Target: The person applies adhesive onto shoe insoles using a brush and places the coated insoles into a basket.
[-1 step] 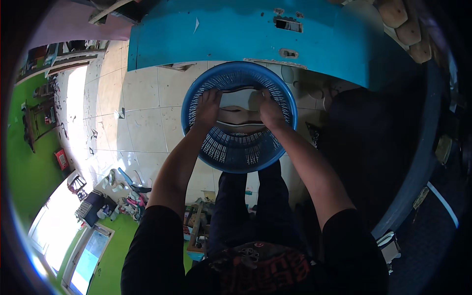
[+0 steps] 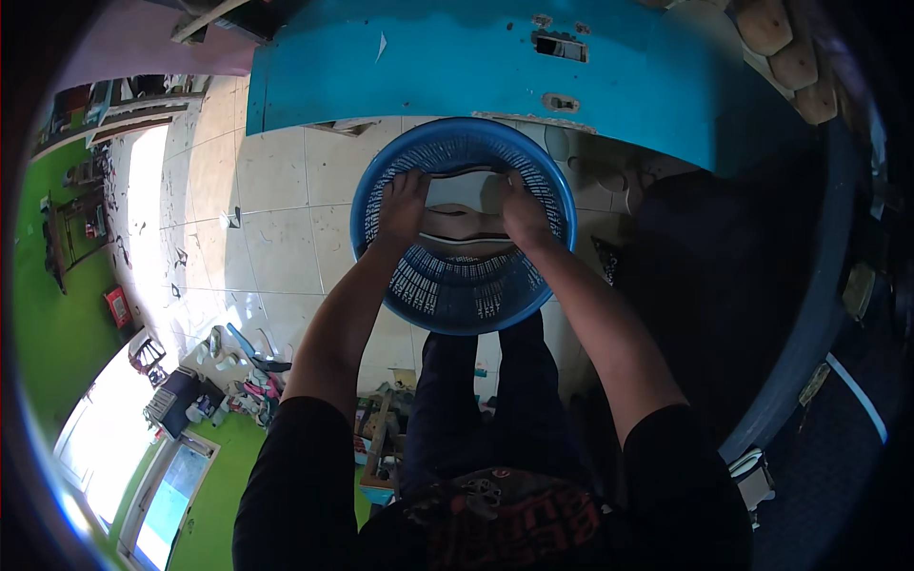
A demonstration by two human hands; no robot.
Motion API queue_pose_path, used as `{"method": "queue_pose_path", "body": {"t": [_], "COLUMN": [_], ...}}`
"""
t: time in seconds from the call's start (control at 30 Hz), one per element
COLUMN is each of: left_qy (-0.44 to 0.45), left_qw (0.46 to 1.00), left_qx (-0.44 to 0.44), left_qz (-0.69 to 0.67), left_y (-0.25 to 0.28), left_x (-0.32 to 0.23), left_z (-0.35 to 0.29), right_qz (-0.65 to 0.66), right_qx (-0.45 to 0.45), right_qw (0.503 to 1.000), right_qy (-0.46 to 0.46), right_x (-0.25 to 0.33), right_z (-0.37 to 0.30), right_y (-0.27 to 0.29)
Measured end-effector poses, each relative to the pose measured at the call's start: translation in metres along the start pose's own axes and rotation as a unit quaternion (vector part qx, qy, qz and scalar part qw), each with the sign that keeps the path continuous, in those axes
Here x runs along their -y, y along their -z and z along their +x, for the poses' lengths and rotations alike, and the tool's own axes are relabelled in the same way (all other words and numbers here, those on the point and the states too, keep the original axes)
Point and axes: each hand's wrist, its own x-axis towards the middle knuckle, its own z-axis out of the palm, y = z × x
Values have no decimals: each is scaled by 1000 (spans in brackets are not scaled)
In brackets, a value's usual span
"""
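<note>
A round blue plastic basket [image 2: 455, 327] with slotted walls is in front of my legs. Inside it lie pale, flat, sole-shaped pieces [image 2: 459, 190] with dark edges, side by side and partly overlapping. My left hand [image 2: 404, 205] is closed round their left ends, within the basket's rim. At the right ends, my right hand [image 2: 526, 217] is curled into a grip, its fingertips mostly hidden. Both forearms reach over the near rim. The basket's bottom below the pieces is mostly covered.
Beyond the basket stands a turquoise panel [image 2: 457, 71] with cut-out holes. Pale floor tiles [image 2: 271, 181] carry small scraps. Assorted items [image 2: 255, 398] lie against the green wall at lower left. A dark surface with a curved grey edge [image 2: 804, 324] is on the right.
</note>
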Motion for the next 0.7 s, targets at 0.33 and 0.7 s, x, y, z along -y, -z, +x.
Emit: {"method": "queue_pose_path", "body": {"t": [0.33, 0.7], "left_qy": [102, 1], "left_qw": [988, 943], "left_qx": [53, 107], "left_qz": [-104, -315], "left_y": [33, 110], "left_x": [-23, -21], "left_z": [-13, -131], "right_qz": [69, 102], "right_qx": [-35, 54], "right_qw": [996, 976], "right_qy": [36, 184], "right_x": [29, 12], "right_z": [-29, -210], "right_y": [35, 80]}}
